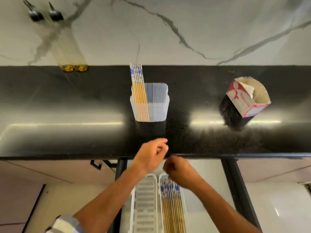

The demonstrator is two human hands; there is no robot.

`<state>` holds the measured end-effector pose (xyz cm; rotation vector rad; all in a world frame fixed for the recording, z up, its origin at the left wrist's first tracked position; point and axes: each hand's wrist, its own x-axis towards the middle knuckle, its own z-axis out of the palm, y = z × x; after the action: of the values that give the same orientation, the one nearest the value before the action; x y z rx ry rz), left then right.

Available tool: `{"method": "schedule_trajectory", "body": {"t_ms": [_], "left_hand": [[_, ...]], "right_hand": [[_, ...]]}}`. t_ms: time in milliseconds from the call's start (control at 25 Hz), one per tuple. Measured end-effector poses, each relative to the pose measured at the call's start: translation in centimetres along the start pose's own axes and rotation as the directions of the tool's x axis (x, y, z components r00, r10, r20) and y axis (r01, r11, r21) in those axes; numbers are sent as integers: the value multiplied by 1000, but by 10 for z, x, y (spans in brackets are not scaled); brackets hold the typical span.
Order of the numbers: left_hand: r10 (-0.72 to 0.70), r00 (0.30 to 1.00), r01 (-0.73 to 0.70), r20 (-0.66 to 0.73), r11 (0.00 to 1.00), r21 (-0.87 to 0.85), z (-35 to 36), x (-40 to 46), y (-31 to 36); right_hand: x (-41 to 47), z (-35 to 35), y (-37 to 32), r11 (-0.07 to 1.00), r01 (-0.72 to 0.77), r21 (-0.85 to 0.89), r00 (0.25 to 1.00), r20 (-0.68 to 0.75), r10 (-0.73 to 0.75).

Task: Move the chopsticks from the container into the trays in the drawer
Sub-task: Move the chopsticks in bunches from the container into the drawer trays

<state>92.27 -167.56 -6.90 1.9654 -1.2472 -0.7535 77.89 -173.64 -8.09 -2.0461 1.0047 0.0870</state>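
Head cam shows a bunch of chopsticks (138, 91) standing in the clear container (151, 103) at 12 o'clock on the black counter (67, 115). More chopsticks (173, 207) lie in the right tray (185, 214) at 6 o'clock; the left tray (144, 204) is bare. My left hand (151, 153) hovers loosely curled, holding nothing. Right hand (178, 170) is bunched over the tray end; blurry, so I can't tell about its grip. An opened carton (247, 98) sits at 2 o'clock.

Trays (144, 204) cut off below
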Motion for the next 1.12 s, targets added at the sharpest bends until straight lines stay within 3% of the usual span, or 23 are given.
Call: {"method": "schedule_trajectory", "body": {"t_ms": [120, 280, 480, 720, 840, 1120], "left_hand": [[-32, 963, -39, -268, 966, -257, -83, 44, 43], [-98, 911, -125, -400, 860, -495, -168, 96, 77], [-225, 893, 15, -389, 880, -475, -209, 154, 52], [-312, 917, 202, -250, 900, -385, -183, 188, 11], [-307, 932, 209, -192, 889, -408, -171, 197, 0], [-315, 937, 231, -149, 882, -410, -161, 202, -9]], "right_hand": [[36, -67, -60, 904, 162, 395, 966, -252, -63], [77, -125, -129, 766, 273, 582, 930, -363, -55], [134, -137, -163, 812, 167, 560, 953, -302, 12], [202, -100, -150, 935, -154, 320, 965, -154, 212], [223, -94, -150, 952, -192, 238, 971, -92, 219], [236, -97, -144, 873, -192, 449, 980, 44, 192]]}}
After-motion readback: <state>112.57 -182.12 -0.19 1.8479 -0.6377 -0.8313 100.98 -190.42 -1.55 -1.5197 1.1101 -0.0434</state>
